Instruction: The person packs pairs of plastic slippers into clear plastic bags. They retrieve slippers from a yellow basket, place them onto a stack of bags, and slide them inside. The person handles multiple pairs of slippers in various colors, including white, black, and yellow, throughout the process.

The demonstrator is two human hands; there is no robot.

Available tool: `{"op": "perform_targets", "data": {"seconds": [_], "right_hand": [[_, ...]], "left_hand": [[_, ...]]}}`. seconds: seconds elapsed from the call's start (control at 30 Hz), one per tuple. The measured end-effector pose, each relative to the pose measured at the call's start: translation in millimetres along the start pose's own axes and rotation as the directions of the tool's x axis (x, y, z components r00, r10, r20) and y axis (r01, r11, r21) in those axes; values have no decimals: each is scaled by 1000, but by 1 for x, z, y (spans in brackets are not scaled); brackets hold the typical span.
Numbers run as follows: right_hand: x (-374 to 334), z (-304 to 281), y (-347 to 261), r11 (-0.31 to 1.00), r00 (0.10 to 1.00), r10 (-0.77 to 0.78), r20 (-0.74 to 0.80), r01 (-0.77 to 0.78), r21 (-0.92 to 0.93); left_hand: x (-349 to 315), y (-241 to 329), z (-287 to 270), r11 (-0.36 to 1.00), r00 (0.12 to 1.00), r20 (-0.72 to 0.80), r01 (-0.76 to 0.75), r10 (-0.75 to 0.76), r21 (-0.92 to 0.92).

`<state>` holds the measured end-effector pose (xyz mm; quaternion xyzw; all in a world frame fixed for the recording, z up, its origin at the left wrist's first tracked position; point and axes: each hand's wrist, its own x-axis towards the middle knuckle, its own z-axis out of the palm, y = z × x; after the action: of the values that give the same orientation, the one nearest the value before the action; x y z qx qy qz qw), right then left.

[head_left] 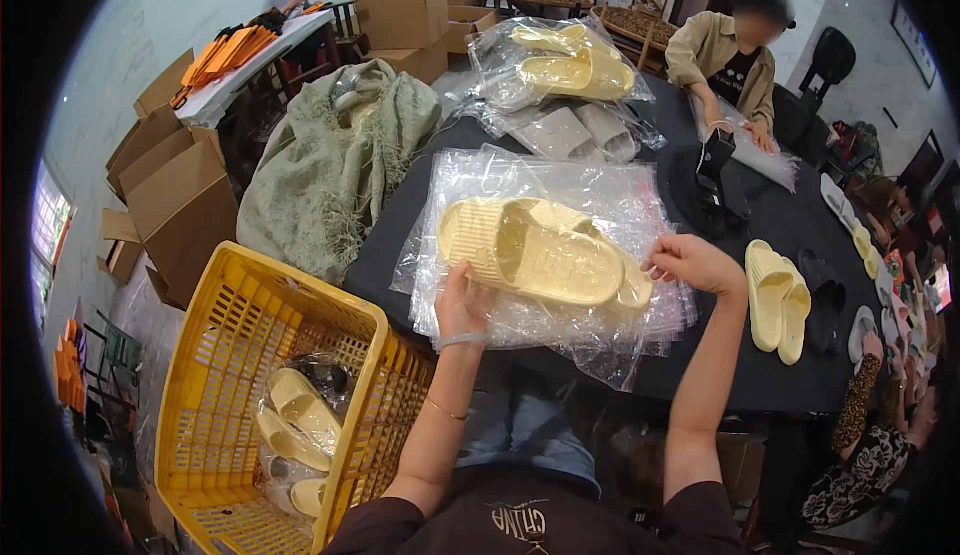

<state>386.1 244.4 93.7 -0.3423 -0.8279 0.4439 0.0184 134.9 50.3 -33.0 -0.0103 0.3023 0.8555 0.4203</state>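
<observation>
A pair of pale yellow slippers [560,260], one overlapping the other, lies over a stack of clear plastic bags [540,170]; a clear film seems to cover them. My left hand [465,303] grips the slippers at their strap end on the left, thumb on top, its other fingers partly hidden. At the heel end, my right hand [695,263] is closed in a pinch beside the rear slipper; whether it has the bag's edge or the heel between its fingertips is hard to make out.
At my left stands a yellow plastic crate [375,370] holding bagged slippers. Bagged yellow and grey slippers [580,75] lie across the black table [420,220]. Another yellow pair [777,300] sits at right. A green woven sack [330,165] is beyond the crate; a co-worker [735,55] handles bags opposite.
</observation>
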Motion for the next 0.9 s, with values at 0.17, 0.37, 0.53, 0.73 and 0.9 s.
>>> {"op": "perform_targets", "data": {"seconds": [0.17,0.37,0.53,0.73,0.9], "right_hand": [[30,48,27,947,936,-294,-191,313,76],[82,60,31,959,967,-254,27,249,138],[98,61,14,953,997,-77,18,68,296],[105,36,13,945,941,-321,-106,311,-97],[95,44,-19,869,832,-492,-257,489,-78]], "left_hand": [[0,-3,-6,999,1000,5,2,-2,-52],[-1,-5,-6,999,1000,-17,-14,15,43],[6,-7,-16,1000,999,48,6,-5,-31],[0,1,-9,992,995,76,71,-63,-108],[2,1,-16,993,992,112,70,-59,-99]]}}
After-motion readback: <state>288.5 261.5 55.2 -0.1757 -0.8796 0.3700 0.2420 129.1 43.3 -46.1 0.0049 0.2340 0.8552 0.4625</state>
